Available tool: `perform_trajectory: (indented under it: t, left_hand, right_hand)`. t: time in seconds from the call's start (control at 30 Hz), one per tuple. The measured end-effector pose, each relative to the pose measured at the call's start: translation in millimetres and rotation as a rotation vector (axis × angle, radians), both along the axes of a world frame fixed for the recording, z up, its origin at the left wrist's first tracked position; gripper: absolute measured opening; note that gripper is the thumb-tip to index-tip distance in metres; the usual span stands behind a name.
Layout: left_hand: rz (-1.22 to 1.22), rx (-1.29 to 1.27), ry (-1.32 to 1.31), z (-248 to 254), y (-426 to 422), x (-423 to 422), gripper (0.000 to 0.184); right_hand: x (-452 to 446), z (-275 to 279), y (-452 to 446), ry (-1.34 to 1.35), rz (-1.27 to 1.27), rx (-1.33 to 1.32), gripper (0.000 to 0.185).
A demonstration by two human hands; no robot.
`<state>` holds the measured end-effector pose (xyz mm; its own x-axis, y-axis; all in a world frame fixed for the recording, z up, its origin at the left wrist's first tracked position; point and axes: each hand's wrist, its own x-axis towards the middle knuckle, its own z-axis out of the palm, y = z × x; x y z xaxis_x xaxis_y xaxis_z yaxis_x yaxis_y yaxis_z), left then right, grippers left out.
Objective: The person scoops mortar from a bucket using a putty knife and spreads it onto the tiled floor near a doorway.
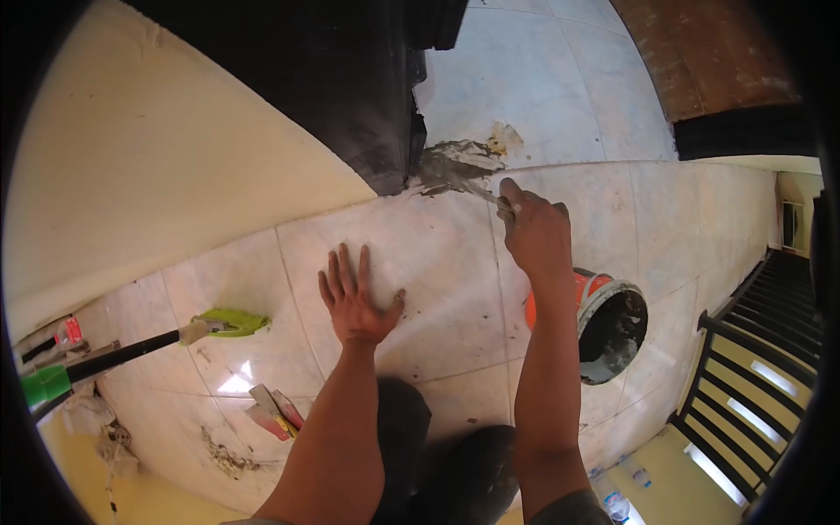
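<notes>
My right hand [538, 232] is closed around the handle of a trowel [479, 189]. Its blade reaches left onto a rough patch of grey cement [459, 159] at the foot of a dark door frame [389, 131]. Whether the blade presses into the cement is hard to see. My left hand [354, 304] lies flat on the pale floor tiles [437, 324], fingers spread, holding nothing. Under my right forearm stands an orange bucket [532, 311], partly hidden, its inside coated with grey cement.
Left of my left hand lies a lime-green tool head [232, 323] beside a dark pole [122, 353]. Flat-bladed scrapers [276, 411] rest near my left forearm. Black railings [744, 359] run along the right. Plastic bottles [617, 507] lie at the lower right. A cream wall [175, 149] borders the left.
</notes>
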<state>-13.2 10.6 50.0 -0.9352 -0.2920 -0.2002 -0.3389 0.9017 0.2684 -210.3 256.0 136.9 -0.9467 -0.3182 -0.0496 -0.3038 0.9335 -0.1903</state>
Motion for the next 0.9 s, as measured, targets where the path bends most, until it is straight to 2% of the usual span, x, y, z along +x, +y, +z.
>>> perform_trajectory:
  t: [0.17,0.27,0.33,0.63,0.9]
  left_hand:
    - [-0.009,-0.007,0.038,-5.5,-4.0,-0.4,0.109]
    - [0.003,0.012,0.009,3.3,2.9,1.7,0.109]
    - [-0.015,0.014,0.004,-0.2,-2.3,-13.1,0.110]
    - [-0.016,-0.004,0.024,-1.1,1.3,0.6,0.109]
    - [-0.019,-0.016,0.023,-2.9,1.0,0.9,0.109]
  right_hand:
    - [-8.2,-15.2,-5.7,-0.041,-0.009,-0.058,0.036]
    - [-10.1,-21.6,-0.6,-0.020,-0.006,0.041,0.034]
    - [-17.1,-21.4,0.8,-0.035,-0.064,0.011,0.014]
    - [-27.5,-7.0,10.5,-0.077,-0.201,0.162,0.019]
    - [-31.9,35.4,21.6,-0.101,-0.372,0.029,0.021]
